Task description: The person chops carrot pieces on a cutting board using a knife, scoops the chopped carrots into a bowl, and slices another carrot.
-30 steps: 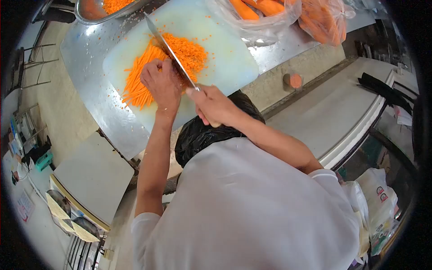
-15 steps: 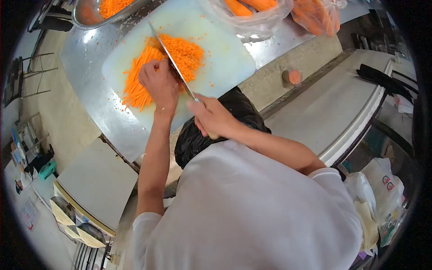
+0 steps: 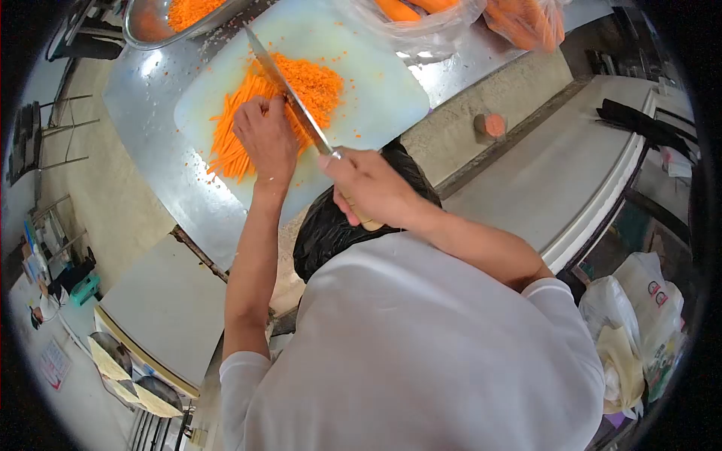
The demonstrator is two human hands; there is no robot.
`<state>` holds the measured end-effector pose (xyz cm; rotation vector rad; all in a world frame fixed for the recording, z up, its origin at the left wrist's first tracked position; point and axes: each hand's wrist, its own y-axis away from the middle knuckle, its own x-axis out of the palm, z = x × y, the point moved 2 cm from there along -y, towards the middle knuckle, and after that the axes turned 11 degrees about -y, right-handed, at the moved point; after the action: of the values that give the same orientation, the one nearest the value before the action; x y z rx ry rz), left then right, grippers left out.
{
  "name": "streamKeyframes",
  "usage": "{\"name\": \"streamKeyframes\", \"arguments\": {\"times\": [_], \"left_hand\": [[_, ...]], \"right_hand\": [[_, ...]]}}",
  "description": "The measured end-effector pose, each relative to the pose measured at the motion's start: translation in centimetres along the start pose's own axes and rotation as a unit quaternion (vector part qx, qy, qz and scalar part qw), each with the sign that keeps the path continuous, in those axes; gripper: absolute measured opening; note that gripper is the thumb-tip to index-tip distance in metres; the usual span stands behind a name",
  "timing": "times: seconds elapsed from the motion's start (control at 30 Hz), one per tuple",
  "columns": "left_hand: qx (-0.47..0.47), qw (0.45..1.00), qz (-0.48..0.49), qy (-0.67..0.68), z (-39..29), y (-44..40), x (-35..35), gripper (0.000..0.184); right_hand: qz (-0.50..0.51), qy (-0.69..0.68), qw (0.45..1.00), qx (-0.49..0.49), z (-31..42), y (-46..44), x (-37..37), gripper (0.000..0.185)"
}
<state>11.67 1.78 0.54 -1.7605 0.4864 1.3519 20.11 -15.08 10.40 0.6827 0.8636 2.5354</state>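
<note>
My right hand (image 3: 374,188) is wrapped round the pale handle of a large kitchen knife (image 3: 295,101), whose blade slants up and away to the left. With curled fingers, my left hand (image 3: 267,143) presses on a bunch of carrot strips (image 3: 229,146), its fingertips close beside the blade. Beyond the blade lies a heap of finely chopped carrot (image 3: 320,86). All of it rests on a whitish cutting board (image 3: 398,94). The blade hides part of the carrot between the strips and the heap.
A metal bowl (image 3: 150,37) with chopped carrot stands at the far left of the metal table (image 3: 139,124). Clear bags of carrots (image 3: 526,22) sit at the far right. A black plastic bag (image 3: 323,233) hangs in front of me.
The knife and my right hand have risen slightly, and more of the blade's flat side shows. My left hand stays on the carrot strips.
</note>
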Motion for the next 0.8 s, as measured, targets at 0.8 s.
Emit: {"name": "streamKeyframes", "arguments": {"times": [0.8], "left_hand": [[-0.03, 0.989, -0.104, 0.099, 1.7, -0.7, -0.7, 0.02]], "right_hand": [[-0.04, -0.043, 0.998, -0.009, -2.8, -3.9, 0.9, 0.044]]}}
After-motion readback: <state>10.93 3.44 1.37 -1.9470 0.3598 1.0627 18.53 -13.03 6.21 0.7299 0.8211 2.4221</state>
